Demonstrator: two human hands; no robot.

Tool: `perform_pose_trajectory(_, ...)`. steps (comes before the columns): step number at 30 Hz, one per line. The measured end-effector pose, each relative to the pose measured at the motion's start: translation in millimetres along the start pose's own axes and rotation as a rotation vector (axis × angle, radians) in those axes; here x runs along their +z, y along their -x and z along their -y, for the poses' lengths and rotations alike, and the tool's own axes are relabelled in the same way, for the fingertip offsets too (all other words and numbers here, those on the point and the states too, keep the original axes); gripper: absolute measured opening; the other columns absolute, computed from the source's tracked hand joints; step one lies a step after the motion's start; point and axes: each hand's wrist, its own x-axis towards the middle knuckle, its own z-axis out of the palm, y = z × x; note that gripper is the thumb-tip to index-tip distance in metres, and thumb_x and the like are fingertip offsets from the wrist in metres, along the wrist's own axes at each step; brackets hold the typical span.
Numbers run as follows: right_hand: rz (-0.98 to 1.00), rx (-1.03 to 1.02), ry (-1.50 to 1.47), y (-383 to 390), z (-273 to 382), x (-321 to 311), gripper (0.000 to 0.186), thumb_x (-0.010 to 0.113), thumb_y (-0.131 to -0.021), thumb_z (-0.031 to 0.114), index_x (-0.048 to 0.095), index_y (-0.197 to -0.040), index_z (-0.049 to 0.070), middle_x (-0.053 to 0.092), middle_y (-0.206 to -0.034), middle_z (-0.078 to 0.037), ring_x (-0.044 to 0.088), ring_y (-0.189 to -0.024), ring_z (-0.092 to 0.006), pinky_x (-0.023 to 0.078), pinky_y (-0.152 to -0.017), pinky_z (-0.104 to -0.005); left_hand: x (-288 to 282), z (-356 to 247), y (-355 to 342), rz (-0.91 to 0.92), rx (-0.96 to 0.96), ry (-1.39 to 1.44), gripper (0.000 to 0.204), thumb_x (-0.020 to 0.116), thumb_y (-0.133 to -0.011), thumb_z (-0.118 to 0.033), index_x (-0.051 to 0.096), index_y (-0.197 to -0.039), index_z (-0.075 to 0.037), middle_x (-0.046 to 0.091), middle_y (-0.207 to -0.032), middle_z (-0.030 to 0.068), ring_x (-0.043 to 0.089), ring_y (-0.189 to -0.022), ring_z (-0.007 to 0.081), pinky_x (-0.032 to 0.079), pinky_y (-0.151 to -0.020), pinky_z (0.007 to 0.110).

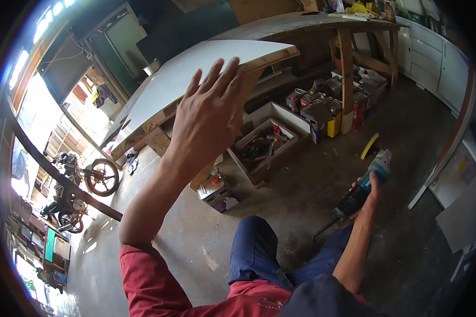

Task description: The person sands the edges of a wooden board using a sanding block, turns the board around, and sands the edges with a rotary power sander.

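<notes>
My left hand (pixel 209 113) is raised with its fingers stretched out and holds nothing. It overlaps the edge of a large white-topped panel (pixel 188 66); whether it touches the panel I cannot tell. Low on the right, my right hand (pixel 373 196) is wrapped round the body of a teal and black angle grinder (pixel 360 189). The grinder's head points away from me, with a yellow disc (pixel 370 146) on its left side. A black cord trails from the tool's rear end toward my knees.
Under the workbench (pixel 280 29) stand several cans (pixel 317 112) and a wooden box (pixel 299 124) of tools. A metal can with a red cap (pixel 217 196) sits on the floor. A motorbike (pixel 76 187) is at the left, white cabinets (pixel 427 53) at the far right. Boards lean at the right.
</notes>
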Motion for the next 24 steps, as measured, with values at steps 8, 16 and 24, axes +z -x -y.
perform_pose_trajectory(8, 0.046, 0.014, 0.035, 13, -3, 13, 0.044, 0.078, -0.087, 0.042, 0.059, -0.109, 0.007, 0.064, -0.086, -0.006, 0.067, -0.067, -0.0196, 0.056, -0.06, -0.0331, 31, -6, -53, -0.118, 0.187, 0.117, 0.06, 0.067, -0.087, -0.014, 0.052, -0.144, -0.004, 0.051, -0.151, 0.0158, 0.045, -0.144, 0.0334, 0.034, -0.121, 0.05)
perform_pose_trajectory(16, 0.061, -0.033, 0.12, 19, -4, 18, 0.044, 0.077, -0.088, 0.043, 0.057, -0.109, 0.01, 0.064, -0.084, -0.006, 0.067, -0.065, -0.0188, 0.056, -0.056, -0.0318, -46, 30, -16, 0.213, 0.295, 0.369, 0.054, 0.071, -0.089, -0.013, 0.059, -0.142, -0.008, 0.055, -0.149, 0.0148, 0.051, -0.139, 0.0335, 0.043, -0.117, 0.044)
perform_pose_trajectory(24, 0.185, -0.253, 0.298, 69, 30, 50, 0.044, 0.079, -0.085, 0.03, 0.059, -0.114, 0.004, 0.064, -0.084, -0.009, 0.066, -0.064, -0.0204, 0.055, -0.059, -0.0341, -86, 209, 49, 0.227, -0.136, 0.88, 0.07, 0.068, -0.09, -0.048, 0.057, -0.143, -0.003, 0.063, -0.141, 0.0164, 0.062, -0.127, 0.034, 0.044, -0.114, 0.052)
